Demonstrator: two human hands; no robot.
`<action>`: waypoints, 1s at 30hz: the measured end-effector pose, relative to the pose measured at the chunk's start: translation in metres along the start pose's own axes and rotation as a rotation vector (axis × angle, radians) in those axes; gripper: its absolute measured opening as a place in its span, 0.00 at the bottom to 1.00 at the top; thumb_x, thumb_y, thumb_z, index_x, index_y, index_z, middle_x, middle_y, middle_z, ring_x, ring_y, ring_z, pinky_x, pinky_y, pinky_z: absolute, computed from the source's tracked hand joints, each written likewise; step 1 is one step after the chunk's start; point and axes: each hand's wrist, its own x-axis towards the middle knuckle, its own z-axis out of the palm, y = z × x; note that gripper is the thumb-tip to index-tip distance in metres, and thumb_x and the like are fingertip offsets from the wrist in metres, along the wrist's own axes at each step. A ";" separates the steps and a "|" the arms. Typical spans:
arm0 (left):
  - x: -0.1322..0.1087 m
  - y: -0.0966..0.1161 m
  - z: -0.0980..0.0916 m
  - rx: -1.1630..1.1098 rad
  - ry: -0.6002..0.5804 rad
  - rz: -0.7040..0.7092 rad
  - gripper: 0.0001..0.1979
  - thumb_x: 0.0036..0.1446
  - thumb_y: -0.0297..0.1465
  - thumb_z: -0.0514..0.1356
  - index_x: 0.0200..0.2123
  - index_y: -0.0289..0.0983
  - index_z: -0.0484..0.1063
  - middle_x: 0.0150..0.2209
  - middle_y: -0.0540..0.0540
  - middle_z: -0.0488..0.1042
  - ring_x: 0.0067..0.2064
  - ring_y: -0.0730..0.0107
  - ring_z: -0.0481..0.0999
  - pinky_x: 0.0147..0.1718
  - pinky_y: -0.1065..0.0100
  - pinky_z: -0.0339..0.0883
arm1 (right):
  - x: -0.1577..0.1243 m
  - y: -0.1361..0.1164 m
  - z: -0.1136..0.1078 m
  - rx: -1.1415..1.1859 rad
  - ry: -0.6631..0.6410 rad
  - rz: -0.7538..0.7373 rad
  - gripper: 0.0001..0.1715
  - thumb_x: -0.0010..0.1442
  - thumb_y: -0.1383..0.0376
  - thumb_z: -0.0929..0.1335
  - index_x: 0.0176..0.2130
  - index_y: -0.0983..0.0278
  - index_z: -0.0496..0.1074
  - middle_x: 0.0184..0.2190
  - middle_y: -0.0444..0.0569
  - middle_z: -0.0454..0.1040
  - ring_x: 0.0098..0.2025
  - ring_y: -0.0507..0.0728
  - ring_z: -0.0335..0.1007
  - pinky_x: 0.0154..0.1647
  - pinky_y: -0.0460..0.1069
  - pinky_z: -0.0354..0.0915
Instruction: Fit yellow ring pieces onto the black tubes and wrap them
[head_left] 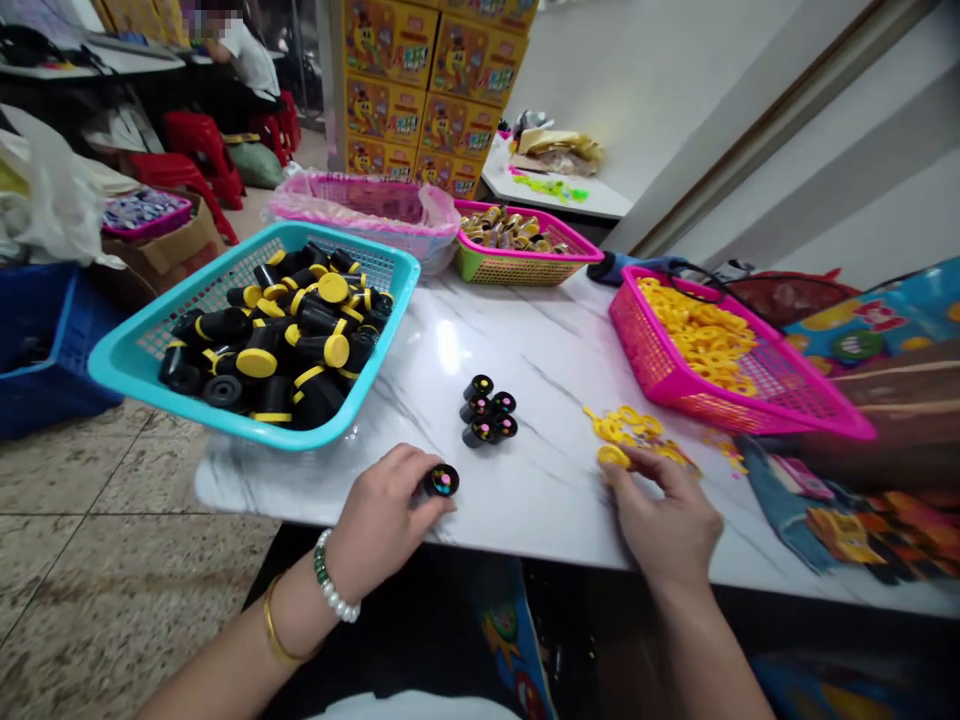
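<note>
My left hand (386, 510) grips a small black canister (442, 481) near the table's front edge; its open top faces up, with pink and coloured bits inside. Between the thumb and fingers of my right hand (667, 510) is a round yellow cap (613, 457), held just above the tabletop. Beyond my left hand, several open black canisters (489, 408) stand in a tight cluster, coloured bits showing in them. Loose yellow caps with ring-like straps (630, 425) lie in a small pile just past my right hand.
A turquoise basket (112, 362) of yellow-capped black canisters stands at left. At right, a pink basket (637, 345) holds yellow caps. Another pink basket (577, 240) and a plastic-lined basket (442, 215) sit at the back. Stacked yellow cartons (390, 90) and a seated person (251, 65) are farther off.
</note>
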 end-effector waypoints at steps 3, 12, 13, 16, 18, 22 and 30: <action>-0.003 -0.001 -0.004 -0.002 -0.009 0.029 0.11 0.56 0.26 0.64 0.44 0.37 0.74 0.39 0.46 0.73 0.40 0.68 0.74 0.40 0.67 0.69 | -0.019 -0.036 -0.007 0.278 -0.073 0.027 0.14 0.56 0.55 0.72 0.39 0.61 0.78 0.37 0.50 0.76 0.36 0.59 0.74 0.45 0.58 0.70; -0.005 -0.002 -0.006 -0.011 -0.084 -0.010 0.09 0.56 0.25 0.63 0.41 0.38 0.78 0.34 0.49 0.70 0.36 0.70 0.72 0.37 0.69 0.67 | -0.058 -0.139 0.008 0.747 -1.047 0.376 0.19 0.53 0.53 0.75 0.42 0.62 0.79 0.18 0.40 0.68 0.14 0.47 0.57 0.13 0.43 0.54; -0.005 -0.003 -0.006 -0.019 -0.080 -0.005 0.09 0.57 0.26 0.63 0.41 0.39 0.78 0.34 0.49 0.70 0.35 0.71 0.71 0.37 0.70 0.67 | -0.056 -0.142 0.012 0.734 -1.065 0.374 0.19 0.52 0.53 0.76 0.40 0.62 0.79 0.18 0.40 0.66 0.14 0.46 0.56 0.13 0.43 0.53; -0.006 -0.004 -0.004 -0.018 -0.059 0.004 0.08 0.59 0.28 0.62 0.42 0.39 0.78 0.33 0.50 0.70 0.35 0.71 0.71 0.37 0.70 0.67 | -0.050 -0.145 0.020 0.696 -1.073 0.367 0.21 0.49 0.53 0.77 0.40 0.62 0.80 0.22 0.39 0.64 0.15 0.45 0.56 0.11 0.42 0.52; -0.007 -0.005 -0.004 -0.010 -0.058 -0.003 0.07 0.59 0.30 0.63 0.41 0.39 0.78 0.33 0.49 0.70 0.35 0.71 0.71 0.36 0.70 0.67 | -0.049 -0.143 0.021 0.692 -1.106 0.382 0.23 0.50 0.53 0.77 0.43 0.61 0.79 0.23 0.38 0.64 0.15 0.45 0.57 0.10 0.42 0.53; -0.006 -0.004 -0.003 -0.002 -0.078 -0.018 0.09 0.61 0.34 0.63 0.43 0.40 0.78 0.32 0.50 0.69 0.34 0.72 0.71 0.34 0.71 0.65 | -0.052 -0.140 0.022 0.725 -1.181 0.435 0.22 0.53 0.52 0.75 0.42 0.63 0.76 0.16 0.36 0.63 0.13 0.45 0.55 0.11 0.41 0.51; -0.004 -0.004 -0.006 0.037 -0.127 -0.022 0.07 0.61 0.33 0.63 0.41 0.38 0.78 0.31 0.51 0.68 0.34 0.71 0.70 0.33 0.70 0.64 | -0.056 -0.139 0.026 0.815 -1.144 0.506 0.19 0.55 0.53 0.75 0.39 0.65 0.77 0.12 0.38 0.65 0.13 0.46 0.57 0.14 0.42 0.52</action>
